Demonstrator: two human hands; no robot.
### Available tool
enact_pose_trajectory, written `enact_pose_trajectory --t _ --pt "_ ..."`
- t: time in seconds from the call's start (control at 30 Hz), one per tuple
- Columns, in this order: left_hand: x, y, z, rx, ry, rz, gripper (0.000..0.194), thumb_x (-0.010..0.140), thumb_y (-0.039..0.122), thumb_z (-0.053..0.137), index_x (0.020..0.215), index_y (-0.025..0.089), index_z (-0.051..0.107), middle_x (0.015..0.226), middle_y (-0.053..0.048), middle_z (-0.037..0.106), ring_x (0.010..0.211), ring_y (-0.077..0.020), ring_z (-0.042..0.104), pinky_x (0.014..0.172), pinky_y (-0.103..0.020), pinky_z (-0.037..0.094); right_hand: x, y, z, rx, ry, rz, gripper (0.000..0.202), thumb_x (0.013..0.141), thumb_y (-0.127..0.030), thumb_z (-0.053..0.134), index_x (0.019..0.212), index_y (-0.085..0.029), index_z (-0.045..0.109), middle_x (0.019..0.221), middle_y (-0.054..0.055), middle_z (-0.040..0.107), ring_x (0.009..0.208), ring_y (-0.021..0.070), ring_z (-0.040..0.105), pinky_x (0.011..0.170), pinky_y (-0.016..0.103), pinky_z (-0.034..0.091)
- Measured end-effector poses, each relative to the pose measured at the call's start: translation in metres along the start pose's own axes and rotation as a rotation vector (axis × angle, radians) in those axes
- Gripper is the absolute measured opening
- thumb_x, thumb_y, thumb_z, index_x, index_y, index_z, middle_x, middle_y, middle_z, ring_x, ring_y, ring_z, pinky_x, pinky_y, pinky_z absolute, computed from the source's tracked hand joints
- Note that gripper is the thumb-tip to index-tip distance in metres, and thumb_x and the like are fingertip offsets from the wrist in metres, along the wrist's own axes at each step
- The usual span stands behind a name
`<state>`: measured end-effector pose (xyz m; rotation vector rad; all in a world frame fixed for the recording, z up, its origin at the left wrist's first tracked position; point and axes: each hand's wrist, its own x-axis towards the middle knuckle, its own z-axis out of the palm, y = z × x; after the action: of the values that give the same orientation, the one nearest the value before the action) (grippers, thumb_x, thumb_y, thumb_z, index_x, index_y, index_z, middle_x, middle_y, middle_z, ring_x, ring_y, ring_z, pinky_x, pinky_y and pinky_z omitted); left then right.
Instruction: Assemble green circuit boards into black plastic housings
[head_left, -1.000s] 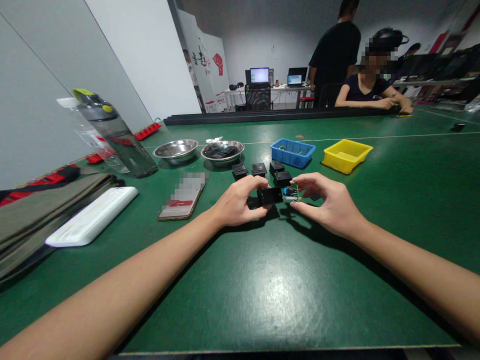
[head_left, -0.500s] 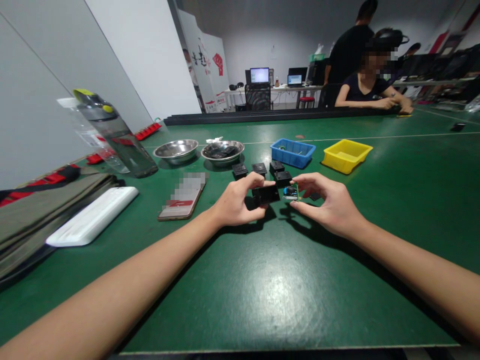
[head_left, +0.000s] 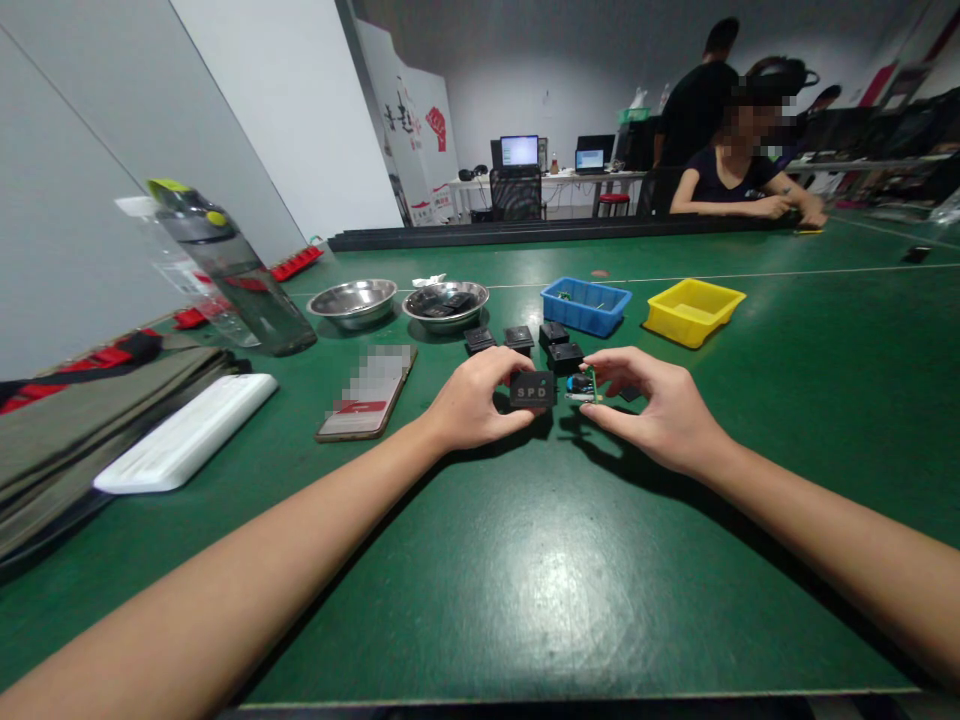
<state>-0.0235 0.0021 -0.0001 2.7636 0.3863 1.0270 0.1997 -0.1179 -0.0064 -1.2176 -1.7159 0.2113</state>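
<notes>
The black plastic case lettered "SPD" (head_left: 534,391) sits in the pinch of the left hand (head_left: 480,402), fingers over its top edge and thumb beneath, its lettered face toward the camera. Its left end is covered by the hand, and its back and interior cannot be seen. Just right of the case, across a small gap, the right hand (head_left: 656,408) grips a small green circuit board (head_left: 595,386) on edge between fingertips and thumb. The board's blue and black components (head_left: 579,384) face the case, too small to tell apart; the board's far side is hidden.

Directly beyond the case stands a group of black housings (head_left: 565,358); the left hand hides the lower part of the leftmost. Right of the case, a flat dark piece (head_left: 630,394) shows only partly behind the right hand. Farther beyond the case, to the left, is a steel bowl (head_left: 445,322) of dark parts, their shapes unclear; to the right are a blue tray (head_left: 587,318) with indistinct green bits and a yellow tray (head_left: 694,322). Left of the case lies a phone (head_left: 367,400), its screen blurred out. The picture's edges cut off both forearms.
</notes>
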Motion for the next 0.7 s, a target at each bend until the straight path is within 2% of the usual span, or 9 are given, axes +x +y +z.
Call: enact_pose_trajectory --t 0.2,0.7 --pt "-0.0002 -0.0020 0.0018 0.002 0.005 0.009 0.024 0.073 0.018 0.071 0.095 0.016 0.061 0.087 -0.002 0.066 0.076 -0.0143 0.059 0.068 -0.025 0.047 -0.0009 0.0017 -0.0002 0.000 -0.015 0.005 0.038 0.080 -0.024 0.078 0.116 -0.023 0.065 0.103 0.005 0.076 0.088 0.0212 0.073 0.075 0.033 0.060" --pt "0.0000 0.0026 -0.0009 -0.017 -0.011 -0.003 0.021 0.074 0.024 0.070 0.092 0.017 0.061 0.084 -0.002 0.066 0.073 -0.0143 0.059 0.067 -0.026 0.048 -0.0005 0.0018 -0.0008 -0.020 -0.034 0.029 0.039 0.079 -0.029 0.079 0.115 -0.022 0.066 0.099 0.005 0.075 0.083 0.0207 0.072 0.074 0.035 0.059"
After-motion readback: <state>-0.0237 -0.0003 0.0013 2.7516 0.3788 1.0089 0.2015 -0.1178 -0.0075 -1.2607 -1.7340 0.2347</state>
